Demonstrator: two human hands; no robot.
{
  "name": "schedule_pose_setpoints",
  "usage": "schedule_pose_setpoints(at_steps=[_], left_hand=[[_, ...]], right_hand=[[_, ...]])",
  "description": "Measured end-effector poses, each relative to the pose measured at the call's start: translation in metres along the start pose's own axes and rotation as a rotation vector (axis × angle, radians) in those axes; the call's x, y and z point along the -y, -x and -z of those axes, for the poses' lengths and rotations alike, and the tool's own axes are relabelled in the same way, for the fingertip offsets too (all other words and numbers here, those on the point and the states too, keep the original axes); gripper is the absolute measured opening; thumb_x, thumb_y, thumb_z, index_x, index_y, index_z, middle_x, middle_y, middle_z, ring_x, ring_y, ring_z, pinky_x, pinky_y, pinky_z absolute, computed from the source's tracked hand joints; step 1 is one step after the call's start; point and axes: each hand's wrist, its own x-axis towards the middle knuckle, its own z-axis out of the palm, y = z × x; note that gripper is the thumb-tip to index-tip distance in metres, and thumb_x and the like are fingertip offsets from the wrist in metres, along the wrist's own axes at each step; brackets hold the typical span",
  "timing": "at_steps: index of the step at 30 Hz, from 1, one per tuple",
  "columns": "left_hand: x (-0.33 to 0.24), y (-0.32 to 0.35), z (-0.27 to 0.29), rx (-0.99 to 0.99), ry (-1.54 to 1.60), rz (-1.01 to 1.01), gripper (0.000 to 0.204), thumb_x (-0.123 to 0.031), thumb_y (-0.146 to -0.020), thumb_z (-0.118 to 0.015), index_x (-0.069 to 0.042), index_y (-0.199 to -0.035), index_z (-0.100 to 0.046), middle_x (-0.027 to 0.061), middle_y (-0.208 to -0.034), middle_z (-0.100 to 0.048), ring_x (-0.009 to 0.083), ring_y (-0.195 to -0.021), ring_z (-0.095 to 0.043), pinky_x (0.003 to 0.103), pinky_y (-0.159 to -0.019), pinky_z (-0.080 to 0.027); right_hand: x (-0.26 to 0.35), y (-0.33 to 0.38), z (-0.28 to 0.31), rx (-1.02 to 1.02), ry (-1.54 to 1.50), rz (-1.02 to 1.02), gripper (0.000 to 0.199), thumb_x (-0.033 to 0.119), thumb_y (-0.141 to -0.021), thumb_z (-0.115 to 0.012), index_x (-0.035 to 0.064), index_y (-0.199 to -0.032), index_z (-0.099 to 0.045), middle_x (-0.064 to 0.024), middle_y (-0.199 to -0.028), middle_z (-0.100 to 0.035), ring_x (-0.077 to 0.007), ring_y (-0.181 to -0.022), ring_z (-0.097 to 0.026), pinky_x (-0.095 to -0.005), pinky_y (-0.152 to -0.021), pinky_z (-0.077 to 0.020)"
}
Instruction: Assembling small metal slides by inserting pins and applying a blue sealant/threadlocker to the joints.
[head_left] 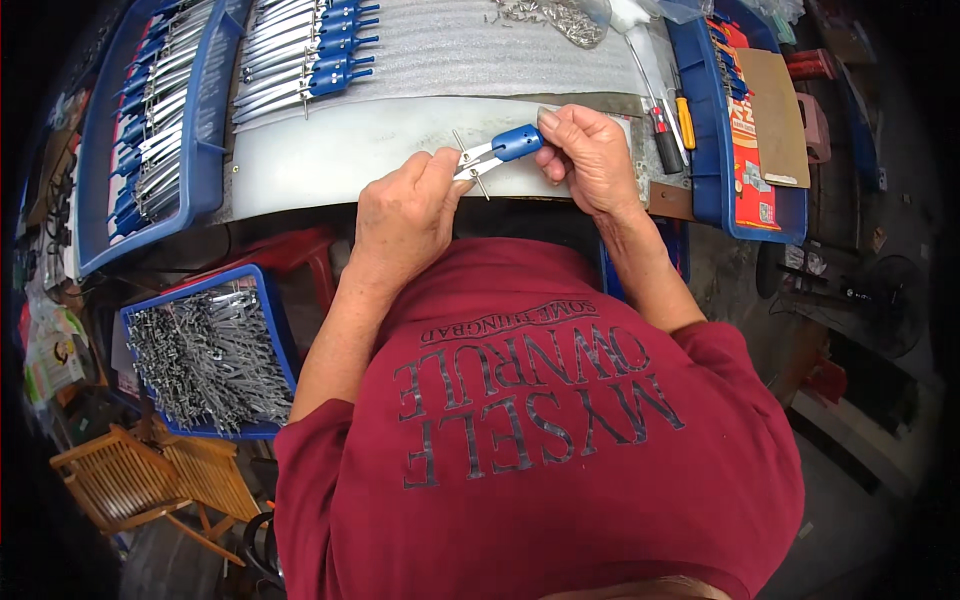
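Note:
Above the near edge of the white work board (290,165), a tool piece with a blue cylindrical head (517,143) and two silver arms is held tilted. My left hand (408,205) is closed around the silver arms. Thin metal pins (480,184) stick out crosswise beside its fingers. My right hand (595,160) pinches the outer end of the blue head between thumb and fingers. What lies under the right fingertips is hidden.
Similar blue-headed pieces (335,47) lie in a row on foam sheeting (450,50). Blue trays (205,165) flank the board. Small metal pins (550,15), a yellow-handled screwdriver (685,122) and another screwdriver (667,148) lie at right. A blue crate (275,330) of metal parts stands lower left.

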Motion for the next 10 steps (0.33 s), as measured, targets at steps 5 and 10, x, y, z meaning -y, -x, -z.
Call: schedule_pose_setpoints(at_steps=[5, 10], left_hand=[[-0.0022, 0.0003, 0.0037, 0.020, -0.033, 0.000, 0.019, -0.012, -0.073, -0.061, -0.005, -0.087, -0.051, 0.0083, -0.063, -0.047, 0.0242, -0.050, -0.052, 0.033, -0.043, -0.041], [-0.0051, 0.0026, 0.0054, 0.054, -0.067, -0.018, 0.020, -0.013, -0.073, -0.061, -0.006, -0.088, -0.051, 0.0078, -0.064, -0.048, 0.0229, -0.050, -0.052, 0.032, -0.043, -0.041]], right_hand=[[0.0020, 0.0033, -0.0023, 0.009, 0.064, -0.002, 0.017, 0.017, -0.083, -0.055, 0.0030, -0.074, -0.055, -0.0039, -0.057, -0.055, -0.0048, -0.042, -0.045, -0.0165, -0.038, -0.0348], [0.0038, 0.0065, -0.0044, 0.027, 0.106, 0.041, 0.016, 0.017, -0.083, -0.056, 0.0026, -0.075, -0.055, -0.0043, -0.058, -0.055, -0.0051, -0.042, -0.045, -0.0160, -0.038, -0.0349]])
